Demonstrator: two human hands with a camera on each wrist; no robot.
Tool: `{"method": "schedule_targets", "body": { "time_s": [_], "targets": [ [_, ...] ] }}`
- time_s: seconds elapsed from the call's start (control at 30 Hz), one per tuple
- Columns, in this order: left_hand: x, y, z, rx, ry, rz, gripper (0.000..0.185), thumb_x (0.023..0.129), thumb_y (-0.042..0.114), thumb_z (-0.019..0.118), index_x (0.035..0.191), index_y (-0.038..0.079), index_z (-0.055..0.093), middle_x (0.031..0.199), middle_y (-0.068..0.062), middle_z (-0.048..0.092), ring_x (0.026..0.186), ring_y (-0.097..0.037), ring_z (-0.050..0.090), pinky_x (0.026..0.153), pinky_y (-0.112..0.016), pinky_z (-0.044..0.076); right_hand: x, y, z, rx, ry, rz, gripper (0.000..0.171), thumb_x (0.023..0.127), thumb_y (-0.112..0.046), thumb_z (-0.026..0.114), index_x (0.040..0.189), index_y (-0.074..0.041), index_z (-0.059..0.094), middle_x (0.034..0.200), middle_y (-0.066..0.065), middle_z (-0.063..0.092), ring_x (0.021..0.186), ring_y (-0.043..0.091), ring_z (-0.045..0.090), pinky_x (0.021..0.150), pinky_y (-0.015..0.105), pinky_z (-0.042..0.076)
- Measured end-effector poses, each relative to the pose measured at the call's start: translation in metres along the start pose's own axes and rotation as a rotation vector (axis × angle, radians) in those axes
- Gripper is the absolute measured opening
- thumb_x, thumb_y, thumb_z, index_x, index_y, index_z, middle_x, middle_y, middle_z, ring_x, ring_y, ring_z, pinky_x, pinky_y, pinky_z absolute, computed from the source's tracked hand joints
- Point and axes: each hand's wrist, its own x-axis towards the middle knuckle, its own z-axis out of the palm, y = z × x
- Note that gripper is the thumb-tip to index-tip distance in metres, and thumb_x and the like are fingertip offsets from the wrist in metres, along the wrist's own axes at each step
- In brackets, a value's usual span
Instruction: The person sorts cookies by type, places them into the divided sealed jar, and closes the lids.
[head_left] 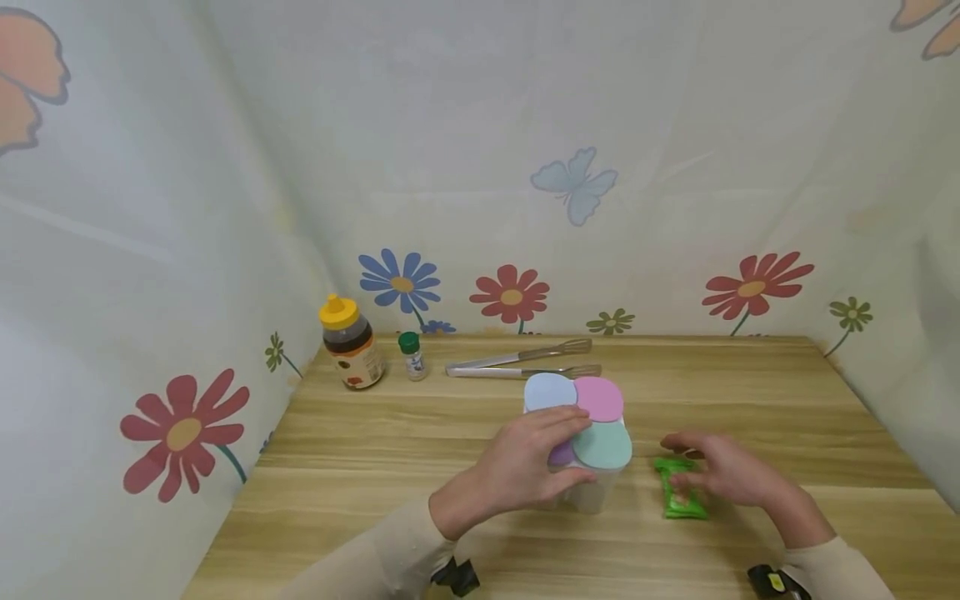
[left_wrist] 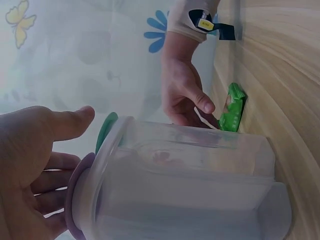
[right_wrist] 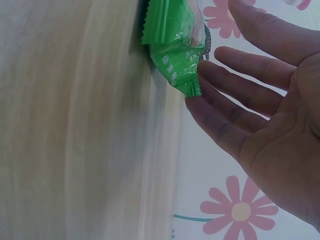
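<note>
Head view: left hand rests with relaxed fingers on the container at table centre; right hand, fingers straight, touches the green packet just beside it (print unreadable).

The left hand hides the container's fourth lid. The small bottle's label is too small to read. The table blurs in the right wrist view.

A wooden bench enclosed by flowered curtains. The left hand rests on a clear container with four pastel lids. The right hand touches a green packet beside it. Behind stand a honey bottle, small jar and tongs.
</note>
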Motion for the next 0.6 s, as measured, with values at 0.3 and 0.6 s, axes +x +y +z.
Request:
{"method": "schedule_targets", "body": {
  "time_s": [0.3,0.6],
  "targets": [
    [0.0042,-0.0008,-0.0004,0.015,-0.070,0.020,0.058,0.080,0.044,0.077,0.124,0.009,0.065,0.128,-0.003,0.065,0.121,-0.014,0.059,0.102,-0.025,0.045,-0.0047,0.0015,0.0009,-0.016,0.008,-0.019,0.054,0.082,-0.030,0.076,0.121,0.005,0.061,0.118,0.020,0.065,0.101,0.037,0.065,0.084,0.050,0.053],
    [0.0098,0.0011,-0.0009,0.049,-0.118,0.038,0.056,0.081,0.045,0.076,0.123,0.009,0.065,0.126,-0.002,0.066,0.118,-0.013,0.061,0.101,-0.024,0.046,-0.0077,0.0038,0.0024,-0.053,0.006,-0.007,0.056,0.080,-0.039,0.077,0.119,-0.001,0.063,0.117,0.014,0.067,0.100,0.031,0.065,0.082,0.044,0.055]
  ]
}}
